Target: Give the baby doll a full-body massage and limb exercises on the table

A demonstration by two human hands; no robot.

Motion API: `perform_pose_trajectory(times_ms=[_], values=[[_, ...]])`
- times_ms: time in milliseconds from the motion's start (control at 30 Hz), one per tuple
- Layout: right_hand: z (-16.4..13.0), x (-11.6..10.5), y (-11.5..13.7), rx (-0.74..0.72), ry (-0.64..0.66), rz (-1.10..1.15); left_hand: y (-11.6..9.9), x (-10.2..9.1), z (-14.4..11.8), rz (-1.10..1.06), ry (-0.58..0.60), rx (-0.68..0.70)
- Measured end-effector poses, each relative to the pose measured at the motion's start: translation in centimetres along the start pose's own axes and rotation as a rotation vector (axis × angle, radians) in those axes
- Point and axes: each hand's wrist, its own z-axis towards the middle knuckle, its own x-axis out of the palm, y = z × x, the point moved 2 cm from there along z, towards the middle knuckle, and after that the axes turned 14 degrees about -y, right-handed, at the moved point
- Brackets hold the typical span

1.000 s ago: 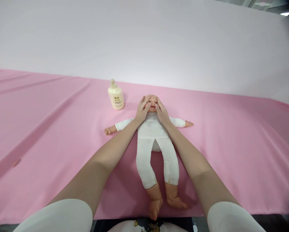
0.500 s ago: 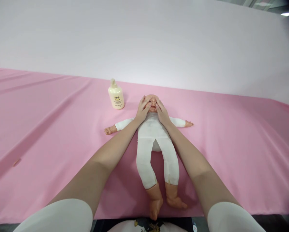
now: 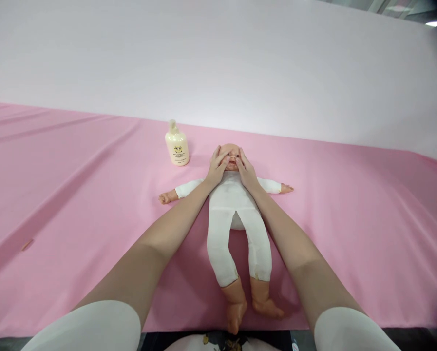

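A baby doll (image 3: 234, 195) lies on its back on the pink cloth, in a white fabric body with bare hands and feet. My left hand (image 3: 217, 168) rests along the left side of the doll's face, fingers stretched out and thumb near its nose. Against the opposite cheek lies my right hand (image 3: 246, 170), its fingers extended toward the forehead and its thumb beside the mouth. Both hands touch the face without gripping it. Between them the doll's nose, mouth and part of its eyes show; its cheeks are covered.
A cream pump bottle (image 3: 177, 146) with a printed label stands to the left of the doll's head. Pink cloth (image 3: 94, 209) covers the table. A small brownish stick-like piece (image 3: 27, 244) lies far left. Behind the table rises a white panel (image 3: 218, 63).
My right hand's fingers have shifted slightly outward and up, uncovering more of the doll's eye on that side. My left hand stays nearly where it was. The doll and bottle rest in place.
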Motion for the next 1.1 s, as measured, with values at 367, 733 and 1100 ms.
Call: perform_pose_trajectory(times_ms=[367,733,1100], values=[[0.09,-0.04,-0.08,0.026,-0.009,-0.005,-0.01,-0.05,0.04,0.008,-0.006,-0.015],[-0.15,-0.14,0.56,0.008,-0.018,0.014,-0.5,-0.06,-0.05,0.0,-0.002,0.001],[-0.1,-0.06,0.44,-0.01,-0.006,0.015,-0.35,-0.08,0.0,0.005,-0.001,-0.015]])
